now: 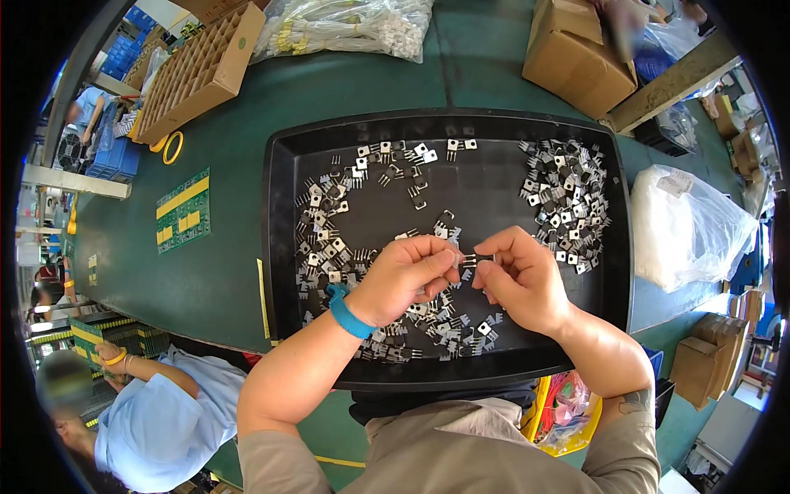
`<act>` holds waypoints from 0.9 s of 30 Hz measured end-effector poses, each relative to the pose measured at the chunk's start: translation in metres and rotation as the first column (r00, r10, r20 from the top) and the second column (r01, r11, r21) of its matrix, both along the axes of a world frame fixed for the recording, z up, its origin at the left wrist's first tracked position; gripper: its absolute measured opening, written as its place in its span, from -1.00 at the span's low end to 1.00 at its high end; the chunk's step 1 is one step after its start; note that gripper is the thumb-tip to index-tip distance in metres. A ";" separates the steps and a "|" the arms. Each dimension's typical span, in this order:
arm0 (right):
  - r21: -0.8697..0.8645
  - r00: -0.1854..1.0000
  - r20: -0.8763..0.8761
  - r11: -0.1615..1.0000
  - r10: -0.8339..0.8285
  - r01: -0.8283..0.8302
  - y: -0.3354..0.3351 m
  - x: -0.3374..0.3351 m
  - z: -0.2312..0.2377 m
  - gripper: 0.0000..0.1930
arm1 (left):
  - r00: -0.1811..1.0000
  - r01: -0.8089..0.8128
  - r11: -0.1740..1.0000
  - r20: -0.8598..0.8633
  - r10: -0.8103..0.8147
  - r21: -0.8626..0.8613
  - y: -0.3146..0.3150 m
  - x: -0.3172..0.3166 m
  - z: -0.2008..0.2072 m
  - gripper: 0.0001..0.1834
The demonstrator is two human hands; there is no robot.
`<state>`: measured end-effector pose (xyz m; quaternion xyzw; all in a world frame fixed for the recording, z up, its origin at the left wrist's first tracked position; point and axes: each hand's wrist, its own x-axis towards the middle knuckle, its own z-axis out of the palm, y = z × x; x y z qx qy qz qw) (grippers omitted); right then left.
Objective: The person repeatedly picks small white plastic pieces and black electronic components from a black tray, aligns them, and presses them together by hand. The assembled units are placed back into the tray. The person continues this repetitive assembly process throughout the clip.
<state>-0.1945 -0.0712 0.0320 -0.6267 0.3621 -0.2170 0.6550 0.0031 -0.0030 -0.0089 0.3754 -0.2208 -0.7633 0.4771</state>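
Observation:
Over the middle of a black tray [284,198], my two hands are close together. My right hand [527,280] pinches a transistor [471,260], its metal legs pointing toward the other hand. My left hand [403,276], with a blue wristband [350,317], is closed at the fingertips; a small pale piece seems to show there, too small and covered to name. Loose transistors [333,247] with silver tabs and three legs lie along the tray's left side, mixed with small grey comb-shaped pieces [494,319]. A dense pile of more transistors [572,202] fills the tray's right side.
On the green table [222,288] lie a green circuit board [183,214] with yellow tape and a tape roll [173,148]. Beyond are a divided carton [197,74], bagged cables [346,29] and a cardboard box [576,62]. A white bag [683,226] stands right; a co-worker [164,420] sits left.

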 end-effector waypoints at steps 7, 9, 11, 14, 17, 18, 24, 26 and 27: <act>-0.097 0.999 -0.039 0.995 0.024 -0.027 0.000 -0.001 -0.005 -0.83 | 1.000 -0.002 1.000 0.015 0.001 0.011 0.001 -0.001 0.003 -0.83; -0.095 1.000 0.006 0.995 -0.025 0.025 0.002 -0.001 -0.004 -0.83 | 1.000 -0.005 1.000 0.008 0.005 0.011 0.002 -0.001 0.002 -0.82; -0.105 1.000 -0.021 0.994 0.022 -0.024 0.002 0.000 -0.004 -0.84 | 1.000 0.001 1.000 0.005 -0.001 0.003 0.002 -0.001 0.000 -0.80; -0.137 0.996 -0.070 0.989 0.054 -0.063 0.000 0.000 -0.005 -0.85 | 1.000 0.008 1.000 0.025 -0.008 0.011 0.003 -0.001 0.001 -0.80; -0.134 1.000 0.004 0.991 -0.002 0.003 0.002 0.001 -0.007 -0.85 | 0.998 0.028 1.000 0.054 -0.029 0.009 0.002 -0.001 0.003 -0.82; -0.124 0.998 0.050 0.991 -0.034 0.040 0.003 0.002 -0.007 -0.86 | 0.998 0.023 1.000 0.056 -0.024 0.009 0.002 -0.002 0.004 -0.82; -0.117 1.000 0.019 0.993 0.000 0.002 0.003 -0.001 -0.007 -0.86 | 0.999 0.007 1.000 0.052 -0.008 0.022 0.002 0.000 0.003 -0.81; -0.129 1.000 -0.001 0.991 0.019 -0.019 0.003 -0.001 -0.010 -0.86 | 0.998 0.005 1.000 0.058 -0.007 0.027 0.002 -0.001 0.003 -0.81; -0.134 1.000 -0.012 0.991 0.027 -0.029 0.003 -0.002 -0.011 -0.85 | 0.998 0.008 1.000 0.061 -0.010 0.028 0.002 -0.001 0.003 -0.81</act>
